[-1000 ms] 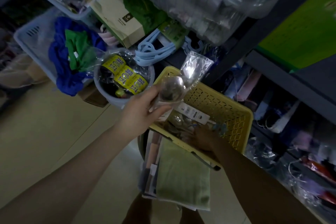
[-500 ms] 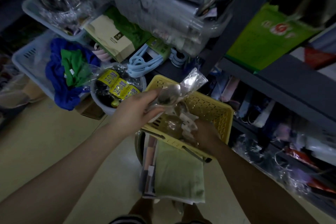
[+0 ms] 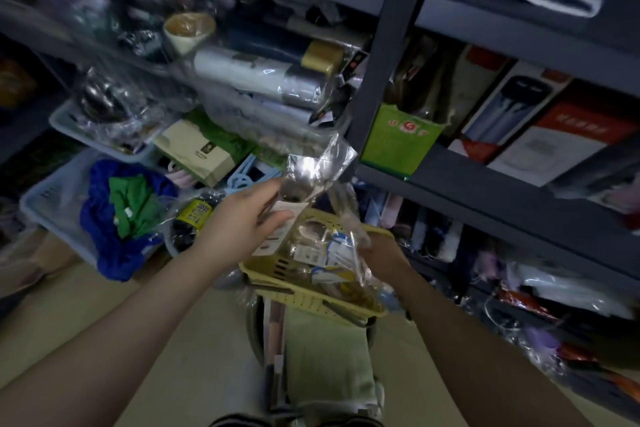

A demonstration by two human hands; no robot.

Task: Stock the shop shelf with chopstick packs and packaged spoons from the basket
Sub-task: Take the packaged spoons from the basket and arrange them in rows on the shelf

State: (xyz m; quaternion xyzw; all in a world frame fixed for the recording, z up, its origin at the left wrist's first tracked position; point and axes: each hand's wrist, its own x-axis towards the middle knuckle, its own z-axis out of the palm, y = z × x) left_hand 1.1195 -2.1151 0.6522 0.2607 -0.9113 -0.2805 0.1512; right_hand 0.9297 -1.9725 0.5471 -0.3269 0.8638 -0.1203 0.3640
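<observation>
Here the yellow basket (image 3: 277, 269) serves as the reference point: it sits low in the middle of the view, on top of a stack that includes a folded green cloth (image 3: 323, 354) directly below it. Inside the basket lie more clear-wrapped packs with white and blue labels (image 3: 325, 253). To the left of the basket stands a round tub (image 3: 194, 218) holding yellow-labelled items, and further left a pale blue crate (image 3: 45, 198) carries blue and green fabric. Above and behind the basket, clear bins crowd the shelf with wrapped goods and a beige box (image 3: 194, 152). A dark shelf upright (image 3: 384, 55) rises just above and to the right of the basket, close to the raised pack; right of it stand a green package (image 3: 398, 142) and red-and-white boxes (image 3: 554, 135). The left hand (image 3: 242, 222) is extended over the basket's upper-left rim, fingers clamped on a packaged spoon (image 3: 308, 177) in clear wrap, held above the basket with its top tilted toward the upright. The right hand (image 3: 381, 258) is over the basket's right side, fingers closed on the edge of a clear plastic bag (image 3: 346, 218) that hangs into the basket; its contents cannot be made out.
</observation>
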